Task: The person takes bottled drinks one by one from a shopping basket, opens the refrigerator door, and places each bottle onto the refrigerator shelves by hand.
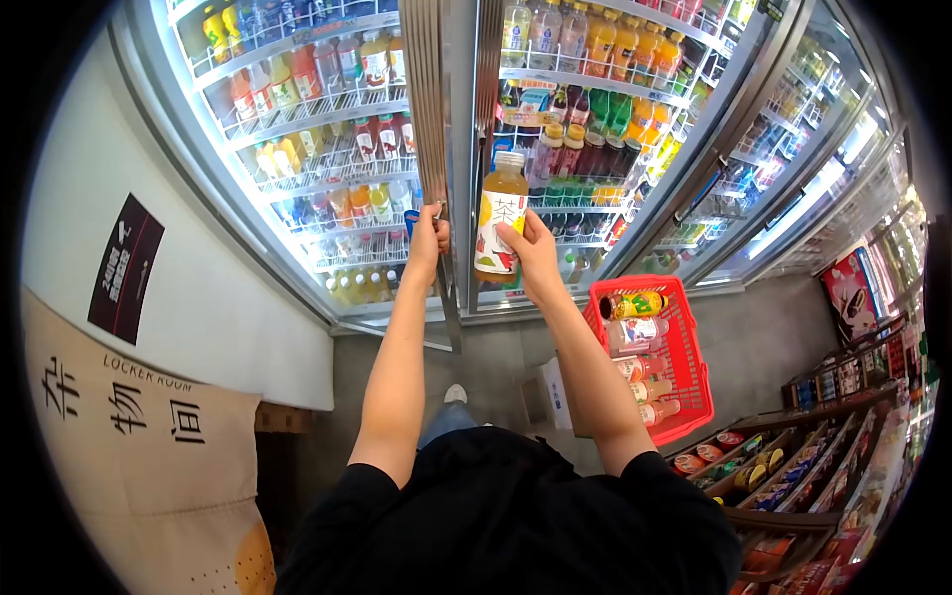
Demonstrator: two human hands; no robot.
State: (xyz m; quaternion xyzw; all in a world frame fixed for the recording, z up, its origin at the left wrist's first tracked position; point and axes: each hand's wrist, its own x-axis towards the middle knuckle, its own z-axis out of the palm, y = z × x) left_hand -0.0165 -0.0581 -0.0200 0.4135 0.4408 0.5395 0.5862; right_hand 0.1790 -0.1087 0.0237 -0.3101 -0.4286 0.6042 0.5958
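One left hand (426,243) gripping grooved door handle (424,99); right hand (535,258) clasping cylindrical bottle (501,203).

I am operating in a shop, identified by glass-door fridges (459,119) stocked with rows of bottled drinks (610,45), a red shopping basket (705,382) holding bottles (635,332), and shelves (793,520) of packaged goods (709,453).

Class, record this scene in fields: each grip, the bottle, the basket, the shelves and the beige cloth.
Left grip: closed on the cooler door
Right grip: on the lower half of the bottle
Bottle: upright, amber drink, white cap
Basket: red, right of the right forearm, smaller bottles lying inside
Shelves: rows of bottled drinks
Beige cloth: reads LOCKER ROOM
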